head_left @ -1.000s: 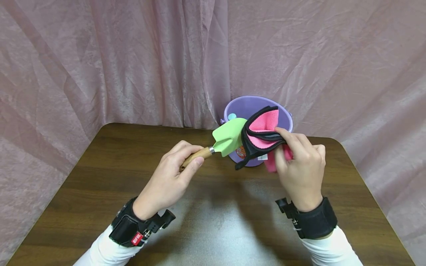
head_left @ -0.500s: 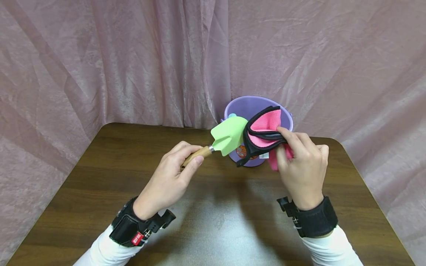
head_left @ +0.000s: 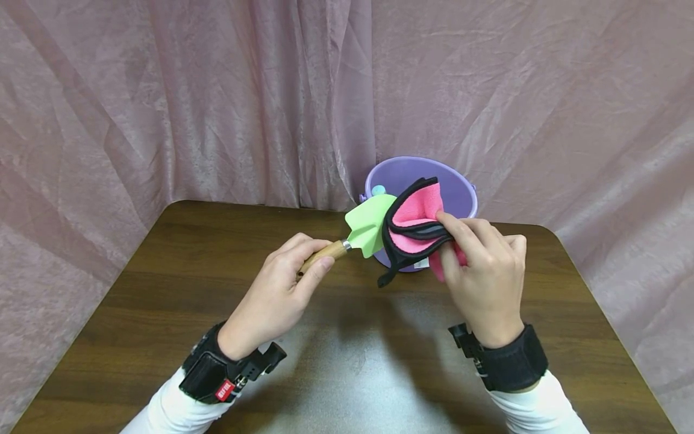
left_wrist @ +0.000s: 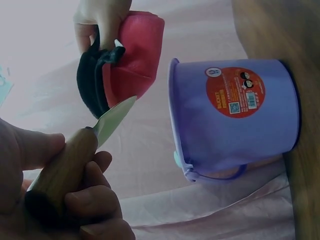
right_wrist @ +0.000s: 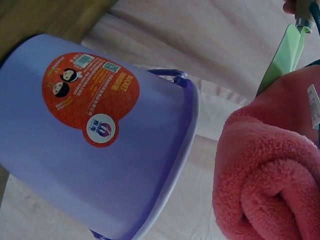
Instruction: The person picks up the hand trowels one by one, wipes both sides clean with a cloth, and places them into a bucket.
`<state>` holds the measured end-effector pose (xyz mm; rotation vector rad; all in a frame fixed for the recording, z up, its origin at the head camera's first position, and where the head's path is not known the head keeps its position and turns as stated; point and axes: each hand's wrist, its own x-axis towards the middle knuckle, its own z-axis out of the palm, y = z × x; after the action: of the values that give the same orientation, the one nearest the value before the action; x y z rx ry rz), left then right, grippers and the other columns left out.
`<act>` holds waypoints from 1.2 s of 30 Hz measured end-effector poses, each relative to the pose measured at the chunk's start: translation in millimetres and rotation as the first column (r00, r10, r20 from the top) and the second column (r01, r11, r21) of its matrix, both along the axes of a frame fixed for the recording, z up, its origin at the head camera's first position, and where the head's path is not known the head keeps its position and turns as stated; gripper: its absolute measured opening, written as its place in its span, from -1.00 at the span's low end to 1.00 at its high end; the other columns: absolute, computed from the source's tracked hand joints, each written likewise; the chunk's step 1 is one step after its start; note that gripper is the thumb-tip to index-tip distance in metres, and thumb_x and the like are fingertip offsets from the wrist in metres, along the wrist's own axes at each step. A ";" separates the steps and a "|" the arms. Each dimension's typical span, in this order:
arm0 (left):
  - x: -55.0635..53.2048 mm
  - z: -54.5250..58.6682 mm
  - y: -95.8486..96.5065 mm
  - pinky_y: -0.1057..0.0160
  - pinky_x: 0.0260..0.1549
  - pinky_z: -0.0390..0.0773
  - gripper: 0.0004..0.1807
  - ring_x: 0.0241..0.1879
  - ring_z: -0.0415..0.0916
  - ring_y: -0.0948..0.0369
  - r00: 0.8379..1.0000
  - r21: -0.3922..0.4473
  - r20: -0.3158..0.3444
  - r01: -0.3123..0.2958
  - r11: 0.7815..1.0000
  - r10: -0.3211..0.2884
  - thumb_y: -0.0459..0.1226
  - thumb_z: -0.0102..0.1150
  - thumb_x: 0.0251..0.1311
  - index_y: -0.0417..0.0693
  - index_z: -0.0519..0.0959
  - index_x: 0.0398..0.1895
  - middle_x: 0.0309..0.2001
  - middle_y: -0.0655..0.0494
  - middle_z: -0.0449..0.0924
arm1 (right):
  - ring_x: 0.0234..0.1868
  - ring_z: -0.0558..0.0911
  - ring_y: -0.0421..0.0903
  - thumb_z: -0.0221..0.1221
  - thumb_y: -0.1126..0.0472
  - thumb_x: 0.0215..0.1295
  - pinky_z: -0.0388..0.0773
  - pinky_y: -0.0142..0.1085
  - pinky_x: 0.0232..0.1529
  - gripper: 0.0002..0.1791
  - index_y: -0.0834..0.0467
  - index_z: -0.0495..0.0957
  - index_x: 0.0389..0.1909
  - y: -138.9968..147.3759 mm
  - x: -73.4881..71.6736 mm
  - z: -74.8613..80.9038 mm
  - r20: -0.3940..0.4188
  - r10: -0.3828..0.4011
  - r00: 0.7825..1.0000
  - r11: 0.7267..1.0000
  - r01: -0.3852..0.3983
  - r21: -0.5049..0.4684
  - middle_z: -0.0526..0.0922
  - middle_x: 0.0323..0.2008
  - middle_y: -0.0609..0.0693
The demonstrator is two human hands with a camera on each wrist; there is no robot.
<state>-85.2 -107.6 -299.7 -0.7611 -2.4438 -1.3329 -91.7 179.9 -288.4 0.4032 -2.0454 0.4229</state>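
Observation:
My left hand grips the wooden handle of a small garden trowel, its light green blade pointing right. In the right hand is a folded pink cloth with black edging, pinched between thumb and fingers. The blade meets the cloth's black edge; whether it scrapes or only touches I cannot tell. From the right wrist view, the pink cloth looks fluffy and rolled, with a white tag. Both things are held in the air in front of a purple bucket, which stands upright with an orange label.
The bucket sits at the back of a brown wooden table. A light blue round thing shows at the bucket's left inner rim. Behind the table hangs a pink curtain.
My right hand and the cloth first shift slightly right, then back left and a little down, over more of the trowel blade. The left hand stays nearly still.

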 end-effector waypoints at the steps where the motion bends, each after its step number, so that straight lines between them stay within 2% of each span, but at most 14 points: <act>1: 0.0 -0.2 0.2 0.28 -0.33 0.47 -0.67 -0.31 0.41 0.33 1.000 -0.003 -0.001 0.001 1.000 -0.001 -0.04 0.00 0.48 0.02 0.61 0.09 -0.20 0.31 0.46 | -0.33 0.65 0.06 0.15 0.29 0.22 0.17 0.04 -0.37 -0.65 0.04 0.72 -0.01 -0.7 0.2 0.4 -0.006 0.008 1.000 1.000 -0.008 0.007 0.67 -0.32 0.07; 8: -0.1 -1.7 1.8 0.29 -0.34 0.48 -0.68 -0.32 0.41 0.32 1.000 -0.014 -0.005 0.005 1.000 -0.005 -0.06 0.02 0.48 0.00 0.61 0.07 -0.22 0.29 0.46 | -0.36 0.63 0.08 0.11 0.33 0.22 0.17 0.05 -0.39 -0.63 0.05 0.73 -0.01 -7.6 2.6 2.2 -0.049 0.078 0.996 0.995 -0.075 0.059 0.66 -0.32 0.09; 18: -0.4 -1.4 1.3 0.30 -0.33 0.48 -0.70 -0.31 0.41 0.33 1.000 -0.015 0.001 0.002 1.000 -0.002 -0.07 0.03 0.47 0.02 0.62 0.06 -0.22 0.30 0.46 | -0.42 0.58 0.05 0.06 0.38 0.21 0.16 0.04 -0.42 -0.62 0.05 0.73 -0.07 -16.3 6.2 5.5 -0.105 0.186 0.977 0.976 -0.171 0.134 0.66 -0.33 0.05; 27: -1.6 -2.0 0.7 0.29 -0.37 0.47 -0.69 -0.32 0.40 0.32 1.000 -0.010 -0.003 0.005 1.000 -0.005 -0.06 0.03 0.47 0.01 0.62 0.06 -0.23 0.30 0.46 | -0.39 0.59 0.04 -0.05 0.43 0.16 0.17 0.00 -0.42 -0.52 0.06 0.73 -0.07 -21.5 7.9 7.7 -0.115 0.274 0.955 0.950 -0.250 0.187 0.68 -0.28 0.03; 36: -1.3 -1.2 0.5 0.29 -0.36 0.48 -0.69 -0.31 0.41 0.32 1.000 -0.018 -0.007 0.003 1.000 -0.003 -0.08 0.03 0.48 -0.02 0.61 0.06 -0.20 0.30 0.48 | -0.41 0.57 0.03 0.01 0.43 0.18 0.17 -0.01 -0.41 -0.54 0.05 0.73 -0.02 -23.3 9.1 10.5 -0.103 0.350 0.931 0.919 -0.320 0.229 0.68 -0.29 0.03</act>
<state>-86.5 -107.0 -300.9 -0.7731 -2.4529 -1.3094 -82.6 156.6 -278.0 0.8984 -1.8881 0.3726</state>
